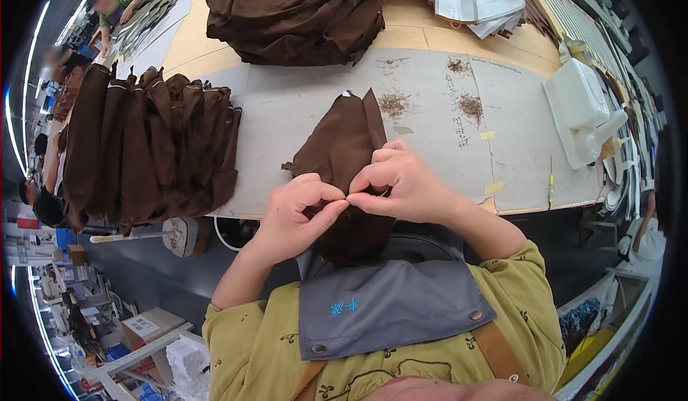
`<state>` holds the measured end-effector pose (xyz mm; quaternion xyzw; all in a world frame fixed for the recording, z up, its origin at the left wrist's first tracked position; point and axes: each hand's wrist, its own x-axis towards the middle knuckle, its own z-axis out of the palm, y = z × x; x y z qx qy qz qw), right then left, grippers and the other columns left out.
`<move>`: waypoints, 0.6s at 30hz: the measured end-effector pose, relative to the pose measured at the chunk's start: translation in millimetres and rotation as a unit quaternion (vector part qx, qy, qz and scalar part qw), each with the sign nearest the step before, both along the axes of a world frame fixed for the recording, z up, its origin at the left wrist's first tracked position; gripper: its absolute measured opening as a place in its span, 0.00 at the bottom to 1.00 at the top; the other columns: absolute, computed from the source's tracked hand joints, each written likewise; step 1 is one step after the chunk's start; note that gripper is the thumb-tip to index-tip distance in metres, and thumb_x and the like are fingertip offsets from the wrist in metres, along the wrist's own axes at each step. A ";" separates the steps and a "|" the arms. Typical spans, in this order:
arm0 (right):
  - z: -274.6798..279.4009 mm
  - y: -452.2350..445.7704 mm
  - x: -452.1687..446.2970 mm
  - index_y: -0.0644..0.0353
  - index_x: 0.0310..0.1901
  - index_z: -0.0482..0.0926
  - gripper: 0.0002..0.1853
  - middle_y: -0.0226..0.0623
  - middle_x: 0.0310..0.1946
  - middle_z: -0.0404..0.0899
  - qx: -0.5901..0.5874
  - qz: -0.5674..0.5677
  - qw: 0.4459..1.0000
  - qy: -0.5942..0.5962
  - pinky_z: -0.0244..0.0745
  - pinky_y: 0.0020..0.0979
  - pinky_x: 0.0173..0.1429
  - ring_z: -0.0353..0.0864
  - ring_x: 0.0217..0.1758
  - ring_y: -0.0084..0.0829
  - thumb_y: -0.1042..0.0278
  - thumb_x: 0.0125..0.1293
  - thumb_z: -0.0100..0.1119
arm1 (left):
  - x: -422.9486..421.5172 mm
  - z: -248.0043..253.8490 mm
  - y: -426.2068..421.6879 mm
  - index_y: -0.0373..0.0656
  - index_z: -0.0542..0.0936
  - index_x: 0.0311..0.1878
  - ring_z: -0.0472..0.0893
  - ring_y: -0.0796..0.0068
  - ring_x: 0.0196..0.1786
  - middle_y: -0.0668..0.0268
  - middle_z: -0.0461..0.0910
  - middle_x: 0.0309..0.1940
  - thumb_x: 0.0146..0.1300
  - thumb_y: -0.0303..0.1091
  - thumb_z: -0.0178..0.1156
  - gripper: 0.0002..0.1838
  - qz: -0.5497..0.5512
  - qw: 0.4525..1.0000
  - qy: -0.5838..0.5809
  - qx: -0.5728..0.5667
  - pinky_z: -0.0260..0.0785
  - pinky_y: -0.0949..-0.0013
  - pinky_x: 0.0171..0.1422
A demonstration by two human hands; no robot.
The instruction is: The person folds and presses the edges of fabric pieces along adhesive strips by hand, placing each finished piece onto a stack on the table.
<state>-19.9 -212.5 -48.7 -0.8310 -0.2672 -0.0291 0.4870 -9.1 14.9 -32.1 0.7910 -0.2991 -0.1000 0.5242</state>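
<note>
Mid-frame, left hand (297, 211) and right hand (401, 182) pinch brown cloth (326, 143), seemingly unfinished; cloth row (150, 150) at left, cloth pile (301, 21) at top (done or waiting, unclear).

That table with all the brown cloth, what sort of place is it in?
Probably a garment or sewing workshop: the left hand and right hand work at brown cloth, a heap of similar cloth lies beyond, and what look like thread scraps dot the table.
</note>
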 end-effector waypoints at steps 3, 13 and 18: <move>-2.1 0.5 -2.3 0.47 0.29 0.85 0.04 0.19 0.17 0.71 -0.021 -0.008 0.999 -0.050 0.64 0.30 0.53 0.71 0.27 0.23 0.61 0.59 0.71 | 4.2 -2.0 4.4 0.40 0.84 0.38 0.68 0.78 0.30 0.71 0.73 0.25 0.61 0.26 0.68 0.03 -0.021 1.000 -0.003 0.018 0.61 0.72 0.34; 3.9 47.1 -25.2 0.54 0.24 0.74 0.06 0.22 0.16 0.71 -0.140 0.174 0.910 -0.350 0.69 0.31 0.52 0.71 0.34 0.28 0.63 0.46 0.58 | 45.8 22.4 -22.6 0.30 0.81 0.42 0.84 0.71 0.37 0.59 0.83 0.35 0.76 0.52 0.52 0.27 -0.007 0.980 0.160 0.119 0.78 0.70 0.41; -6.1 76.8 -41.2 0.52 0.16 0.76 0.08 0.24 0.13 0.72 -0.151 0.209 0.862 -0.437 0.64 0.30 0.47 0.71 0.34 0.30 0.60 0.43 0.60 | 69.0 17.9 -44.7 0.31 0.81 0.41 0.85 0.69 0.39 0.60 0.83 0.35 0.70 0.68 0.51 0.39 0.011 0.941 0.304 0.150 0.79 0.67 0.45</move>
